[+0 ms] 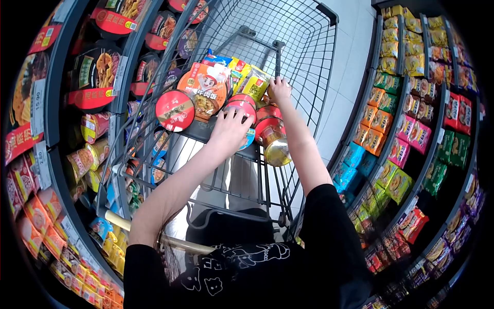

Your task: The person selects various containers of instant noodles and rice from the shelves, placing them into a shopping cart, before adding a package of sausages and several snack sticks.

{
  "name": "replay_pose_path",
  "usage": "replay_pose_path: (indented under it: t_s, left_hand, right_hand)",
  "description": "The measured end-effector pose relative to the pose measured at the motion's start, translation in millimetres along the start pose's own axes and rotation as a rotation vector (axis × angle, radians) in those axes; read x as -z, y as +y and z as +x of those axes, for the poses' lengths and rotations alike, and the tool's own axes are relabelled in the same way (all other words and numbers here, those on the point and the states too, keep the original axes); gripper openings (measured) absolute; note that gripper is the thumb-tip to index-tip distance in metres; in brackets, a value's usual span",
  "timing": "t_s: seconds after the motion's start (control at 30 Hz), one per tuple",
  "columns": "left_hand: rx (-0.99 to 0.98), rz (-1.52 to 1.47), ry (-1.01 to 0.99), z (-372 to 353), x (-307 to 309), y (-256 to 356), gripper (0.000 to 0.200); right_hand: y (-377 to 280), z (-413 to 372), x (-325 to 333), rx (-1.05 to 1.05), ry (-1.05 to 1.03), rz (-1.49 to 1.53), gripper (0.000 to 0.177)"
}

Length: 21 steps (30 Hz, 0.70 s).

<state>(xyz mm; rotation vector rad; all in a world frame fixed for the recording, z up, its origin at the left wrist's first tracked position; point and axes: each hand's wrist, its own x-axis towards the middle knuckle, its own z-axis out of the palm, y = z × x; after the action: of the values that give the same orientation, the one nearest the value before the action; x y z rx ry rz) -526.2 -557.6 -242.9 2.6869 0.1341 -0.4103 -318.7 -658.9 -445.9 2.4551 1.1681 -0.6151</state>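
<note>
My left hand [232, 126] is wrapped over a round red-lidded tub [242, 104] in the shopping cart [303, 31]. A blue-edged round container [248, 140] shows just below those fingers. My right hand [280, 89] is curled beside a yellow packet [255, 84]; what its fingers hold, if anything, is mostly hidden. Closer to me, a jar with a golden body [277, 152] lies tilted near a red-lidded container [268, 129]. To the left, a large orange instant rice bowl [205, 88] leans upright, with a round red-lidded tub [175, 110] next to it.
Shelves of instant noodle bowls [98, 74] and cups [92, 126] stand close on the left. On the right run shelves of noodle packets [378, 116]. The cart's handle [188, 247] is in front of my body, above the tiled floor [347, 72].
</note>
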Motion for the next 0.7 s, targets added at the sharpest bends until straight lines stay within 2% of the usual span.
replay_pose_path:
  t_s: [0.07, 0.13, 0.2, 0.23, 0.27, 0.33, 0.4, 0.47, 0.53, 0.6, 0.67, 0.7]
  left_hand:
    - [0.010, -0.001, 0.007, 0, -3, 0, 0.059]
    - [0.009, 0.031, 0.029, 1, -6, 1, 0.058]
    - [0.005, 0.012, 0.043, 0, -7, 3, 0.056]
    - [0.004, 0.000, 0.058, 0, -7, 2, 0.054]
    - [0.012, -0.009, 0.061, -1, -7, 2, 0.054]
    - [0.023, -0.005, 0.088, 0, -10, 3, 0.049]
    - [0.046, 0.042, 0.111, 2, -19, 1, 0.042]
    - [0.051, 0.034, 0.109, 4, -19, 2, 0.038]
    - [0.084, 0.011, 0.114, 6, -21, 2, 0.041]
    - [0.143, -0.004, 0.119, 6, -19, 3, 0.047]
    - [0.169, -0.005, 0.119, 4, -16, 4, 0.050]
    - [0.188, 0.003, 0.114, 4, -15, 4, 0.052]
  right_hand:
    - [-2, 0, -7, -0.030, 0.093, -0.008, 0.089]
    - [2, -1, -9, -0.032, 0.094, 0.006, 0.091]
    - [12, 4, -18, -0.007, 0.095, 0.158, 0.089]
    - [11, 6, -26, -0.067, 0.147, 0.264, 0.093]
    - [10, -1, -21, -0.059, 0.143, 0.256, 0.093]
    - [9, -28, 8, -0.122, 0.136, 0.413, 0.091]
    - [-2, -51, 33, -0.140, 0.134, 0.345, 0.088]
    - [-2, -83, 53, 0.164, 0.184, 0.410, 0.083]
    - [-15, -153, 119, 0.175, 0.076, 0.457, 0.083]
    - [-25, -208, 131, 0.128, 0.184, 0.313, 0.092]
    - [-39, -243, 145, -0.017, 0.078, 0.283, 0.100]
    - [-42, -252, 135, -0.001, 0.173, 0.218, 0.103]
